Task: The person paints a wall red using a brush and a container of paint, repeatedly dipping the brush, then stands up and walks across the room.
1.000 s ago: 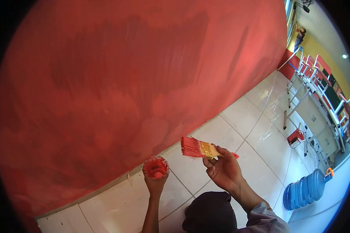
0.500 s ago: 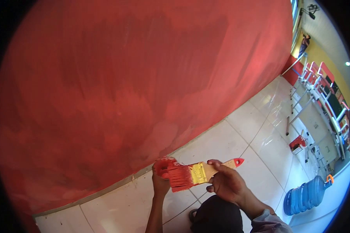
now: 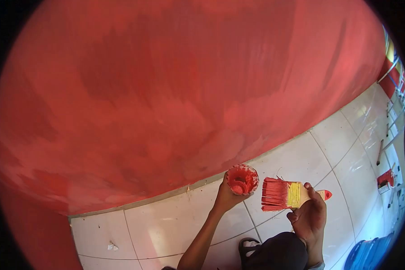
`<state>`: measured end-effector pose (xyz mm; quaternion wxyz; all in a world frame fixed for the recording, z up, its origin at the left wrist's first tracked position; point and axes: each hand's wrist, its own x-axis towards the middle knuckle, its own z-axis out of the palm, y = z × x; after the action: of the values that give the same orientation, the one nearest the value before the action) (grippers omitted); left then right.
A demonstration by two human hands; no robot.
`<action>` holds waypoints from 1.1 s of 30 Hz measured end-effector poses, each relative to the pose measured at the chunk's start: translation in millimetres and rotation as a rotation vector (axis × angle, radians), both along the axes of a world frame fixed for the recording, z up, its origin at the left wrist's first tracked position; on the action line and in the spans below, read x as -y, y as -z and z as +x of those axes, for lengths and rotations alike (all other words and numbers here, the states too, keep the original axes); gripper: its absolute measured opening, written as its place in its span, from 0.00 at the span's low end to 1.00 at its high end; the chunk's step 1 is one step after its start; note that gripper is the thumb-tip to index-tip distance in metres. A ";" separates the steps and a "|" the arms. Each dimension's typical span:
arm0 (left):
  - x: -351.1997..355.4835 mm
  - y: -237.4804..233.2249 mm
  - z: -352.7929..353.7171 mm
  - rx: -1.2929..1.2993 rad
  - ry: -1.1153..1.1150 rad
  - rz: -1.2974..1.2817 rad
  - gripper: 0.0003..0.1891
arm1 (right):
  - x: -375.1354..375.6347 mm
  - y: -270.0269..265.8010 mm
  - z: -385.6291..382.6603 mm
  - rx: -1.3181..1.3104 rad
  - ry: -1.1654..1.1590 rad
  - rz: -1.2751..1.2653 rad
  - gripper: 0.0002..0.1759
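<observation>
My left hand (image 3: 226, 197) is wrapped round a small cup (image 3: 242, 179) whose inside is coated with red paint. To its right, my right hand (image 3: 310, 215) grips the wooden handle of a wide paintbrush (image 3: 293, 194). The brush has a yellow ferrule and red-soaked bristles that point left toward the cup, with a small gap between them. Both hands are over the tiled floor, close to the foot of the red wall (image 3: 166, 99), which shows streaky, uneven red.
White floor tiles (image 3: 166, 229) meet the wall along a grey edge. A paint-stained container (image 3: 385, 181) stands at the right beside metal furniture legs. A blue water bottle (image 3: 369, 253) lies at the lower right. My sandalled foot (image 3: 249, 246) shows at the bottom.
The view has turned left, so the wall corner shows and the distant person is gone. The brush has moved away from the cup, whose inside is now in plain sight.
</observation>
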<state>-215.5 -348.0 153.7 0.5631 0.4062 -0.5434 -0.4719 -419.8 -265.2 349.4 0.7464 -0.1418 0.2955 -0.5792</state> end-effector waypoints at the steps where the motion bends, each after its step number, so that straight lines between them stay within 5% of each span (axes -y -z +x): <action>1: -2.0 -4.0 -1.9 0.013 0.004 0.005 0.46 | 1.2 1.4 -3.6 0.016 -0.005 0.001 0.10; 9: -17.4 -57.6 -7.7 0.223 0.008 0.074 0.46 | 9.7 8.7 -14.0 0.065 -0.020 0.060 0.12; 11: -10.8 -44.7 -7.1 0.084 0.092 0.196 0.48 | 10.5 9.6 -15.2 0.049 -0.013 0.059 0.12; 19: -5.1 -75.1 -10.7 0.492 0.341 0.125 0.49 | -11.7 7.6 -45.7 -0.294 0.302 0.029 0.15; 25: 3.0 -74.4 10.0 0.403 0.269 0.059 0.52 | -44.1 -12.0 -56.8 -0.566 0.231 0.015 0.18; 33: -13.6 -136.3 52.3 0.210 0.085 -0.103 0.52 | -67.9 8.2 -36.8 -1.515 0.238 -0.334 0.24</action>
<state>-163.2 -334.4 290.0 0.5025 0.4007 -0.6396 -0.4218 -456.6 -197.3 341.2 0.2432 -0.5760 0.6463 -0.4375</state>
